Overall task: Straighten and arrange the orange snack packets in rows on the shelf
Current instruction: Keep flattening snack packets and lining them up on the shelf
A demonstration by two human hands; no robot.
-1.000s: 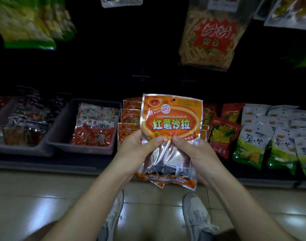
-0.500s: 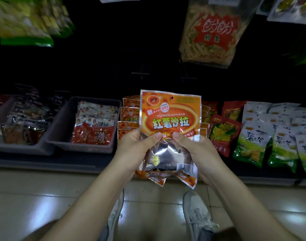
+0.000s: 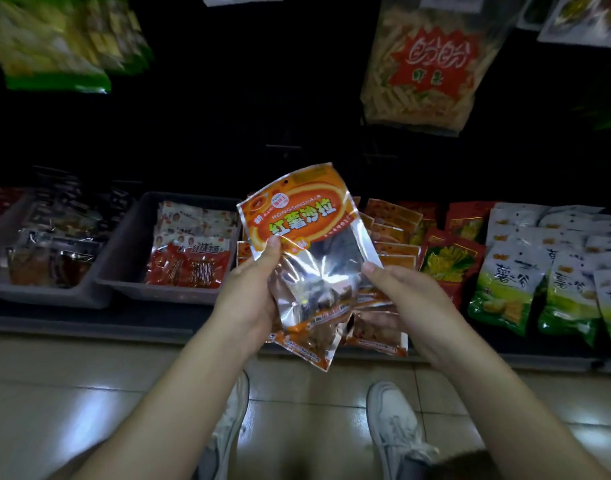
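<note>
My left hand point(image 3: 250, 292) grips a small stack of orange snack packets point(image 3: 297, 216) with clear lower windows, its thumb pressed on the top packet's front. The top packet is tilted to the right. My right hand point(image 3: 401, 296) sits at the stack's right side, thumb touching the edge of the top packet, fingers under the lower packets point(image 3: 377, 327). More orange packets point(image 3: 394, 237) stand in rows on the shelf just behind the stack, partly hidden by it.
A grey bin point(image 3: 124, 251) of red-and-white packets sits left of the orange rows, another bin point(image 3: 6, 289) further left. Red-yellow packets point(image 3: 449, 258) and green-white bags point(image 3: 505, 285) fill the shelf to the right. Large bags point(image 3: 425, 64) hang above. My shoes point(image 3: 394, 431) stand on the tiled floor.
The top packet has tilted from upright towards the right. My hands have spread apart: the right thumb slid from the packet's middle to its right edge, and the lower packets fanned out.
</note>
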